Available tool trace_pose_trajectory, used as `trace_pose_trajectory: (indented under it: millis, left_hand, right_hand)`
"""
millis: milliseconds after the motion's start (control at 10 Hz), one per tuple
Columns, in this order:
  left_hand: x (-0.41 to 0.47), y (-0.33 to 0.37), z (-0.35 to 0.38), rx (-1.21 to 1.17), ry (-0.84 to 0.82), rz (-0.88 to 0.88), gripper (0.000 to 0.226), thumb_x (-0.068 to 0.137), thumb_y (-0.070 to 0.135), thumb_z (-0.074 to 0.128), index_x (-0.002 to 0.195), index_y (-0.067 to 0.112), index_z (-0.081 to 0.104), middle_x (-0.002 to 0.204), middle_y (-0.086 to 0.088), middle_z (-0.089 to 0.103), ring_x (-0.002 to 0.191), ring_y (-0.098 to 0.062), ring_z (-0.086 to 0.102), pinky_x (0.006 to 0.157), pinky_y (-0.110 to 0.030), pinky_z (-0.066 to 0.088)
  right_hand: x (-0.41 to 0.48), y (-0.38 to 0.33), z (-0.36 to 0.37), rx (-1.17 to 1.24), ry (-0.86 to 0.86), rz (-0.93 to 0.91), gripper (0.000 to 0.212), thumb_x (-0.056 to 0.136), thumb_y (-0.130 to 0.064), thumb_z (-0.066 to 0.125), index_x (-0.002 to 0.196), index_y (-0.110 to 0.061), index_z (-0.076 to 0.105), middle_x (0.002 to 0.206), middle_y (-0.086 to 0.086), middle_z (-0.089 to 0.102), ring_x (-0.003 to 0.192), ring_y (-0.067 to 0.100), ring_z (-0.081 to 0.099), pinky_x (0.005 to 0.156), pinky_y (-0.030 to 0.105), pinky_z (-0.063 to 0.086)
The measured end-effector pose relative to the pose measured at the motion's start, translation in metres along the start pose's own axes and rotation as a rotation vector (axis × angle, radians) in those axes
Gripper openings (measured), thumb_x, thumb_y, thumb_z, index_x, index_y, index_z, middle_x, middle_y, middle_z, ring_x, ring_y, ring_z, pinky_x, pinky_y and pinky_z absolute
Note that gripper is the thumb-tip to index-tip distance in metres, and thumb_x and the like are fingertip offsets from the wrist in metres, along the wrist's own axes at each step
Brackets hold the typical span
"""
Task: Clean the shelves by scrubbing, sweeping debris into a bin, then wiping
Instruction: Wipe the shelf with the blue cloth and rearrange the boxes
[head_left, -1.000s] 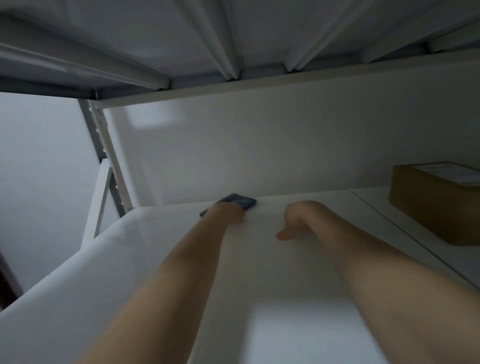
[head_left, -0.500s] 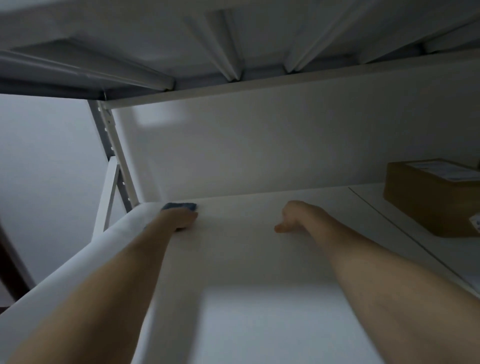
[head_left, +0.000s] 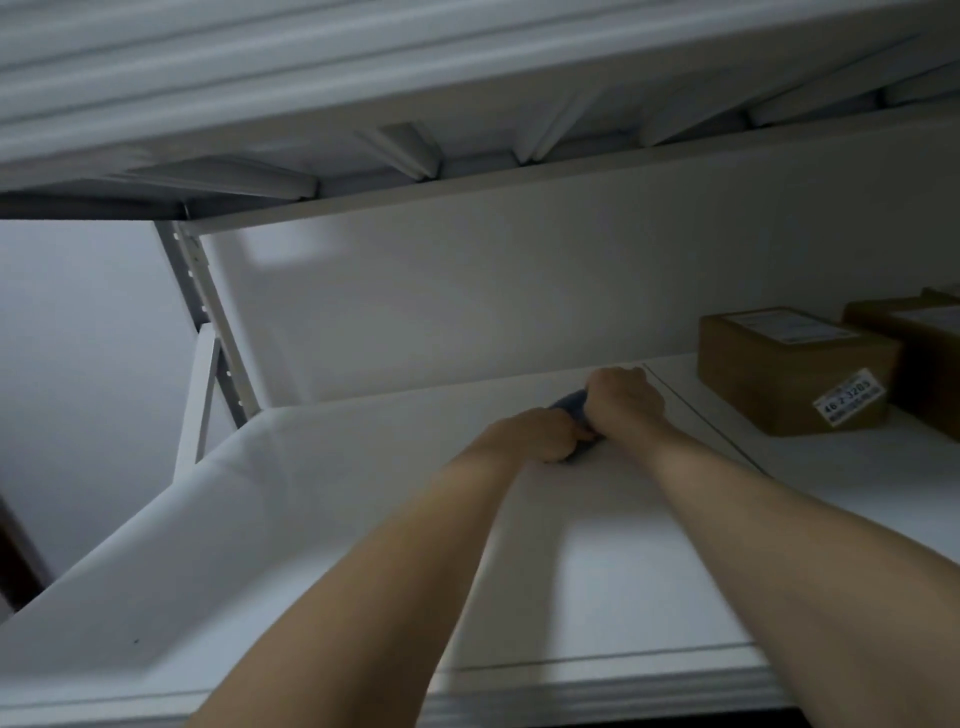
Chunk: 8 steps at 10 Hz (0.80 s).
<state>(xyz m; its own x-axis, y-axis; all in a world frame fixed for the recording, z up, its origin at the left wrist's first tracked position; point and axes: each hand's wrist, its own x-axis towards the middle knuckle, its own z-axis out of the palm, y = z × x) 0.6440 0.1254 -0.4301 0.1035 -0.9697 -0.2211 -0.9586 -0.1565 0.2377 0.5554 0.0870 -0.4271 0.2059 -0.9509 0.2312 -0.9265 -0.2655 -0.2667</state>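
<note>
Both hands meet far back on shelf (head_left: 311, 519). Left hand (head_left: 540, 434) nearer, right hand (head_left: 626, 397) just beyond, each curled on dark cloth (head_left: 569, 404) bunched between them. Cloth axis: cannot tell. Seam (head_left: 701, 415) just right of right hand. Box (head_left: 789, 374) further right, near wall (head_left: 467, 312). Likely free room for wiping: left and toward front.

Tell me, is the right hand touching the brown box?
Apart. The head view shows a strip of bare white shelf between the right hand and the brown box.
</note>
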Motion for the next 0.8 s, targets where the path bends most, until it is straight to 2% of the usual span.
trace_pose_trajectory:
  millis: [100, 200, 300, 400, 500, 600, 700, 800]
  left_hand:
    - [-0.019, -0.036, -0.009, 0.151, 0.131, -0.109, 0.037, 0.098, 0.016, 0.042, 0.133, 0.008, 0.050, 0.134, -0.012, 0.052, 0.125, -0.029, 0.048, 0.102, -0.035, 0.038]
    - [-0.041, -0.102, -0.018, 0.254, 0.216, -0.266, 0.036, 0.098, 0.015, 0.039, 0.131, 0.008, 0.052, 0.136, -0.013, 0.050, 0.125, -0.030, 0.047, 0.101, -0.036, 0.039]
    - [-0.078, -0.166, -0.028, 0.354, 0.182, -0.461, 0.038, 0.100, 0.018, 0.035, 0.131, 0.004, 0.051, 0.136, -0.016, 0.049, 0.126, -0.032, 0.046, 0.101, -0.035, 0.037]
    - [-0.118, -0.240, -0.029, 0.398, 0.161, -0.613, 0.038, 0.096, 0.024, 0.042, 0.127, 0.006, 0.053, 0.129, -0.014, 0.054, 0.118, -0.032, 0.051, 0.098, -0.037, 0.040]
    - [-0.135, -0.270, -0.029, 0.410, 0.085, -0.783, 0.039, 0.089, 0.028, 0.046, 0.124, 0.012, 0.054, 0.122, -0.009, 0.054, 0.112, -0.031, 0.052, 0.096, -0.039, 0.044]
    - [-0.143, -0.243, -0.028, 0.420, 0.110, -0.673, 0.038, 0.085, 0.016, 0.046, 0.122, 0.014, 0.054, 0.125, -0.013, 0.057, 0.113, -0.035, 0.054, 0.096, -0.045, 0.047]
    - [-0.137, -0.187, -0.023, 0.332, 0.212, -0.410, 0.040, 0.091, 0.011, 0.044, 0.130, 0.019, 0.051, 0.130, -0.011, 0.055, 0.118, -0.031, 0.053, 0.097, -0.037, 0.046]
    - [-0.114, -0.120, -0.017, 0.248, 0.262, -0.185, 0.035, 0.087, 0.016, 0.052, 0.121, 0.021, 0.059, 0.121, -0.008, 0.061, 0.105, -0.026, 0.060, 0.080, -0.028, 0.047]
  right_hand:
    - [-0.014, -0.023, 0.008, -0.006, -0.082, -0.113, 0.036, 0.096, -0.017, 0.045, 0.130, -0.007, 0.052, 0.136, 0.015, 0.049, 0.127, 0.033, 0.040, 0.099, 0.039, 0.040]
    - [-0.028, -0.050, 0.019, 0.017, -0.143, -0.237, 0.039, 0.095, -0.015, 0.040, 0.131, -0.007, 0.052, 0.137, 0.017, 0.048, 0.127, 0.036, 0.042, 0.101, 0.039, 0.039]
    - [-0.042, -0.080, 0.030, 0.051, -0.216, -0.333, 0.039, 0.095, -0.022, 0.041, 0.129, -0.008, 0.054, 0.137, 0.017, 0.049, 0.126, 0.035, 0.046, 0.101, 0.038, 0.040]
    - [-0.052, -0.107, 0.039, 0.058, -0.295, -0.390, 0.041, 0.093, -0.029, 0.042, 0.129, -0.012, 0.055, 0.139, 0.014, 0.048, 0.126, 0.034, 0.045, 0.102, 0.038, 0.040]
    - [-0.059, -0.123, 0.045, 0.001, -0.272, -0.411, 0.043, 0.094, -0.032, 0.044, 0.132, -0.014, 0.052, 0.140, 0.013, 0.045, 0.129, 0.034, 0.039, 0.101, 0.040, 0.036]
    - [-0.058, -0.125, 0.047, -0.044, -0.249, -0.391, 0.045, 0.095, -0.033, 0.044, 0.136, -0.013, 0.047, 0.143, 0.014, 0.039, 0.132, 0.037, 0.032, 0.104, 0.044, 0.030]
    - [-0.056, -0.115, 0.041, -0.037, -0.219, -0.369, 0.043, 0.097, -0.018, 0.035, 0.139, -0.010, 0.043, 0.144, 0.015, 0.036, 0.134, 0.038, 0.029, 0.107, 0.045, 0.028]
    - [-0.049, -0.099, 0.027, 0.036, -0.128, -0.342, 0.041, 0.094, -0.010, 0.038, 0.134, -0.009, 0.050, 0.138, 0.016, 0.041, 0.129, 0.036, 0.035, 0.103, 0.042, 0.033]
